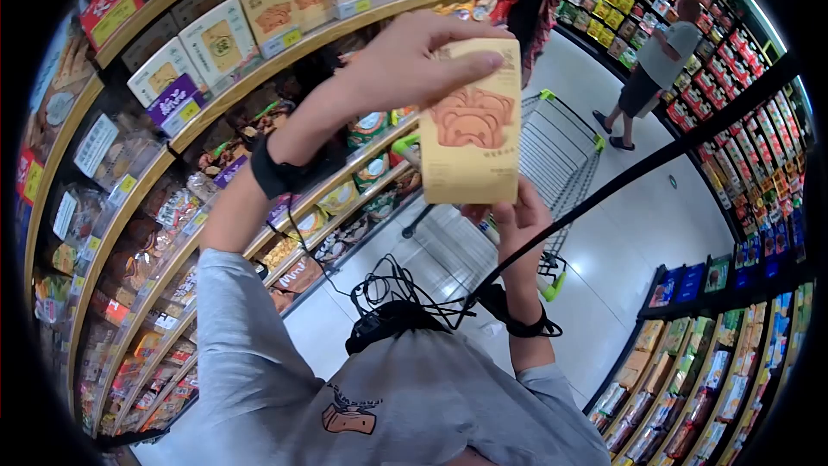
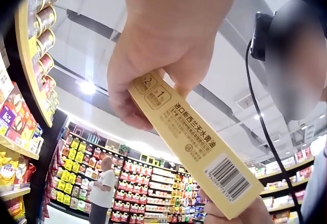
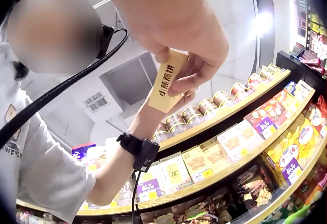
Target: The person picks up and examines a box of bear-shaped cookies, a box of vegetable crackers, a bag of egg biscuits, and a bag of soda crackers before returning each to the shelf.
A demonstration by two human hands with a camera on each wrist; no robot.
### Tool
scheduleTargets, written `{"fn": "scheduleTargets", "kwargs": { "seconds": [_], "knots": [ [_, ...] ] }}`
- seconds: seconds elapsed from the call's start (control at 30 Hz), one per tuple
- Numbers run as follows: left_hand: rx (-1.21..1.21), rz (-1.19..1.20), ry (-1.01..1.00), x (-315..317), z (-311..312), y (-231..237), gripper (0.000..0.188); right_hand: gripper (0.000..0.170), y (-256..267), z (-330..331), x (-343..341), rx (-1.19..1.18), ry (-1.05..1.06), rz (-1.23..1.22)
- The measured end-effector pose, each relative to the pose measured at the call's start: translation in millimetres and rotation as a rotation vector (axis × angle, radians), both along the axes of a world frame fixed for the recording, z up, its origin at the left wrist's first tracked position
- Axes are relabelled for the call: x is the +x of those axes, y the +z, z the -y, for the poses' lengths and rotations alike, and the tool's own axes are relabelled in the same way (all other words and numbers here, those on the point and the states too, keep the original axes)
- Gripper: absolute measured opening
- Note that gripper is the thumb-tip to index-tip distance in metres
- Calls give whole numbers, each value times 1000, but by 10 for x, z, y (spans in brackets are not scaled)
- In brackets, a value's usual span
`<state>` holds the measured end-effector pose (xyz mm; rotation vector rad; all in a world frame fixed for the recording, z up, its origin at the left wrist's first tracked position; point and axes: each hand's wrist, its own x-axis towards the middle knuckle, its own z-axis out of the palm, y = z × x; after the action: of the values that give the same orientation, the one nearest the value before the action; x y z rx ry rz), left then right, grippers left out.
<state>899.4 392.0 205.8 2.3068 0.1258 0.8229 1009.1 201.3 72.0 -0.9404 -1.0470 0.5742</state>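
Note:
A pale yellow biscuit box (image 1: 470, 168) printed with bear-shaped biscuits is held up before the chest, over the shopping cart. My left hand (image 1: 405, 60) grips its upper end, the thumb lying across the front. At the lower end, my right hand (image 1: 522, 220) holds the box from below. The left wrist view shows a narrow side of the box (image 2: 191, 137) with dark print and a barcode, my left hand (image 2: 158, 55) around one end. In the right wrist view, thumb and fingers of my right hand (image 3: 196, 55) pinch the box's lettered end (image 3: 164, 83).
Snack shelves (image 1: 345, 22) curve along the left, with similar boxes (image 1: 274, 9) on an upper level. A wire shopping cart (image 1: 561, 151) stands beyond my hands. Another person (image 1: 668, 47) stands in the aisle by the far shelves. More racks (image 1: 699, 354) fill the lower right.

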Motion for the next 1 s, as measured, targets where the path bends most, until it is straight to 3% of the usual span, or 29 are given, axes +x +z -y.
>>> {"fn": "scheduleTargets", "kwargs": {
  "seconds": [0.1, 0.23, 0.3, 0.37, 0.43, 0.5, 0.57, 0.63, 0.73, 0.87, 0.93, 1.0],
  "knots": [
    [7, -117, 6, -144, 78, 21, 51, 44, -224, 17, 47, -36, -77, 45],
    [-119, -268, -167, -225, 7, -225, 61, 71, -533, 102, 160, -12, -170, 59],
    [-103, -233, -164, -258, -84, -318, 62, 73, -555, 161, 236, -73, -125, 92],
    [-93, -202, -163, -314, -168, -296, 64, 75, -573, 166, 284, -184, 52, 101],
    [187, -178, 130, -419, -283, -79, 66, 72, -639, 150, 348, -133, 54, 181],
    [404, 64, 326, -473, -567, 38, 61, 65, -911, 259, 510, -231, -3, 47],
    [761, 135, 594, -540, -980, 213, 53, 61, -1081, 392, 673, -284, -49, 41],
    [917, 241, 647, -627, -1465, 387, 45, 62, -1189, 532, 794, -345, -141, -116],
    [787, 91, 659, -718, -1743, 532, 48, 64, -1327, 718, 936, -339, -168, -134],
    [941, 246, 609, -604, -2022, 483, 44, 67, -1323, 860, 891, -367, -83, -152],
    [904, -19, 804, -569, -2087, 487, 47, 69, -1422, 930, 892, -364, -51, -143],
    [861, -10, 816, -575, -2277, 439, 47, 69, -1501, 1013, 878, -381, -64, -158]
  ]
}}
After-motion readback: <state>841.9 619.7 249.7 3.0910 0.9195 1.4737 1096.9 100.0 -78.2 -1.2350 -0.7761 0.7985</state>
